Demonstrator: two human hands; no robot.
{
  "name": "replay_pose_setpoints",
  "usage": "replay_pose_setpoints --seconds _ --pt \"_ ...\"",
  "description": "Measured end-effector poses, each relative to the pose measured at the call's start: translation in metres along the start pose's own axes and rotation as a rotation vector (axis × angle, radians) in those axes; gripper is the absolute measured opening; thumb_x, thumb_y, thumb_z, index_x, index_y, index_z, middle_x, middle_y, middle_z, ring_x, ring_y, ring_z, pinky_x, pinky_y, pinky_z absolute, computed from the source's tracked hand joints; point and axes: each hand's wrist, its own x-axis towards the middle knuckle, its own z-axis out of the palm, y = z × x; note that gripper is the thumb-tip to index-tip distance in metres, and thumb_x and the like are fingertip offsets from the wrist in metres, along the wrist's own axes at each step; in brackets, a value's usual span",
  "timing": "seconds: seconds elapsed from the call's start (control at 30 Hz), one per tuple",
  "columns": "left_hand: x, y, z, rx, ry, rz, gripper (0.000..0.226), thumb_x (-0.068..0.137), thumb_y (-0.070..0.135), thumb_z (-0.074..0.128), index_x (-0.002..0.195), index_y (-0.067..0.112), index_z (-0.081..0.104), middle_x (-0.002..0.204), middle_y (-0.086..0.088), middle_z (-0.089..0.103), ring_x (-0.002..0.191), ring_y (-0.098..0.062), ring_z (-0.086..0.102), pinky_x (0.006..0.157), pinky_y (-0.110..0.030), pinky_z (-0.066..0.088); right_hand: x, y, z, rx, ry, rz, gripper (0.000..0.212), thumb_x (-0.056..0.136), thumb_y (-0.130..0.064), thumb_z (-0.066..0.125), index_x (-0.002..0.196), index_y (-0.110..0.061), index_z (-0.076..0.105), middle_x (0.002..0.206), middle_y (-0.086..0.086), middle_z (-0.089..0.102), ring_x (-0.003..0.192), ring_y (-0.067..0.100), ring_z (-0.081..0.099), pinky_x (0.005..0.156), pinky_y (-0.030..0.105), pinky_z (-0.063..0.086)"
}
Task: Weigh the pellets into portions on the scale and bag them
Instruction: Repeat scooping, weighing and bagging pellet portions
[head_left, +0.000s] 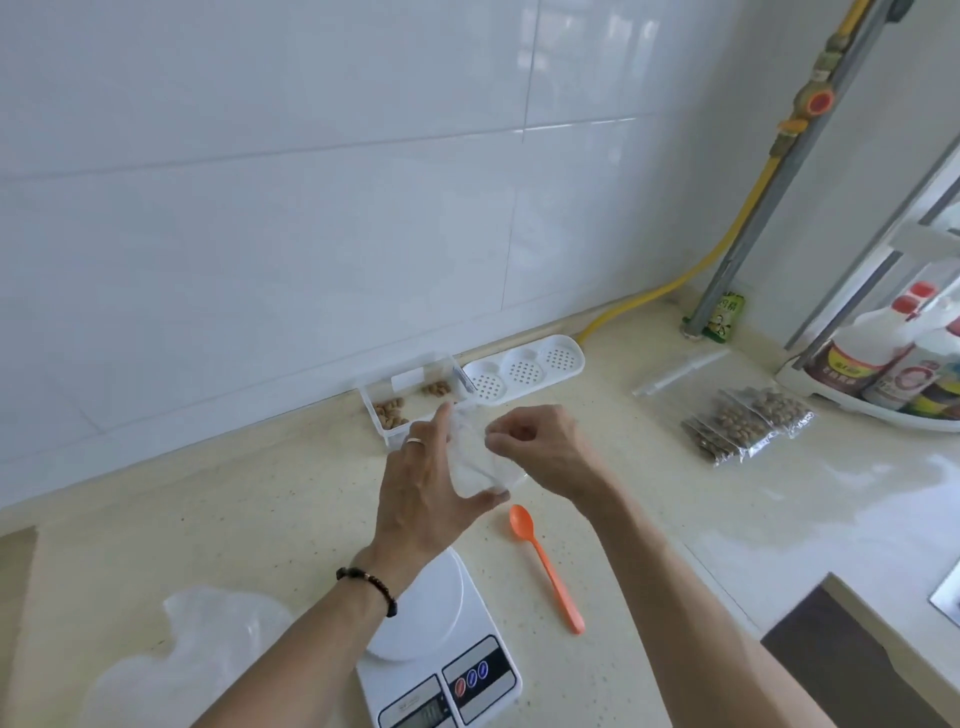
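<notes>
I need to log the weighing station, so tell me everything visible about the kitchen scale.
The scale is a white plastic digital unit lying flat on the speckled countertop at the near edge. Its round white platter is bare, partly hidden by the left forearm passing above it. The front panel has a grey display, its reading too blurred to make out, beside a dark panel with one red and two blue buttons. An orange spoon lies just right of it, apart.

Nothing reads clearly: the scale's display (415, 714), below the left hand (421, 488), shows digits, perhaps blurred; bottle labels (852, 371) are illegible.
</notes>
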Motion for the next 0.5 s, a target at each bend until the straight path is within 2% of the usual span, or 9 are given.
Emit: replay_pose_setpoints --seconds 0.07,0.17,0.23,0.3,0.33,0.37,0.4,0.5 --pt "-0.002 -0.001 -0.006 -0.016 -0.032 -0.013 0.12 0.055 0.08 0.065 0.149 0.02 0.019 0.119 0.004 0.049 0.105 -0.015 0.05 0.095 -0.03 0.039 0.006 -0.011 0.001 -0.118 -0.069 -0.052 0.011 0.086 -0.006 0.062 0.089 -0.006 0.073 0.075 -0.002 0.067 0.067 0.008 0.06 0.052 0.006 0.041" --pt "-0.008 -0.01 -0.018 -0.149 -0.117 -0.038 0.112 0.062 0.078 0.062 0.15 0.028 0.014 0.111 0.014 0.045 0.099 -0.004 0.049 0.089 -0.023 0.04 0.007 -0.017 0.004 -0.036 -0.082 -0.086 0.013 0.091 -0.002 0.057 0.092 -0.006 0.07 0.078 0.001 0.072 0.063 -0.004 0.064 0.054 0.006 0.044" --pt "-0.013 -0.023 -0.027 -0.269 -0.175 -0.095 0.082 0.076 0.072 0.055 0.142 0.031 0.03 0.099 0.014 0.054 0.094 -0.003 0.057 0.083 -0.023 0.046 0.008 -0.014 0.006 0.049 -0.098 -0.093 0.012 0.094 -0.004 0.057 0.091 -0.007 0.068 0.081 0.004 0.073 0.066 -0.002 0.066 0.058 0.013 0.049" --pt "-0.017 -0.038 -0.036 -0.309 -0.222 -0.156 0.034 0.089 0.049 0.056 0.113 0.025 0.055 0.088 0.012 0.064 0.09 -0.007 0.064 0.079 -0.025 0.05 0.008 -0.008 0.006 0.148 -0.095 -0.071 0.012 0.095 -0.006 0.055 0.091 -0.008 0.065 0.084 0.007 0.073 0.071 0.008 0.069 0.064 0.022 0.054" --pt "-0.02 -0.046 -0.039 -0.326 -0.243 -0.188 0.013 0.092 0.035 0.057 0.097 0.023 0.06 0.083 0.012 0.067 0.087 -0.008 0.066 0.077 -0.023 0.05 0.008 -0.005 0.006 0.208 -0.086 -0.044 0.012 0.096 -0.007 0.054 0.09 -0.009 0.064 0.084 0.006 0.073 0.073 0.012 0.069 0.067 0.026 0.055" --pt "-0.022 -0.052 -0.042 -0.328 -0.258 -0.218 0.009 0.093 0.024 0.058 0.085 0.023 0.061 0.079 0.011 0.068 0.081 -0.008 0.066 0.073 -0.021 0.05 0.007 -0.001 0.006 0.261 -0.076 -0.01 0.013 0.096 -0.009 0.053 0.09 -0.009 0.064 0.084 0.006 0.073 0.073 0.014 0.069 0.069 0.029 0.055" --pt "-0.024 -0.059 -0.043 -0.324 -0.263 -0.24 0.015 0.093 0.018 0.059 0.079 0.022 0.061 0.075 0.01 0.068 0.074 -0.008 0.065 0.07 -0.02 0.05 0.006 0.003 0.007 0.3 -0.07 0.028 0.014 0.097 -0.013 0.053 0.091 -0.009 0.065 0.084 0.007 0.074 0.074 0.016 0.069 0.071 0.033 0.056" --pt "-0.026 -0.069 -0.048 -0.26 -0.324 -0.277 0.015 0.09 0.015 0.062 0.075 0.018 0.062 0.07 0.004 0.068 0.064 -0.005 0.061 0.064 -0.023 0.049 0.001 0.018 0.017 0.227 -0.095 0.093 0.021 0.096 -0.028 0.058 0.096 -0.008 0.066 0.086 0.007 0.075 0.071 0.015 0.069 0.069 0.032 0.056"
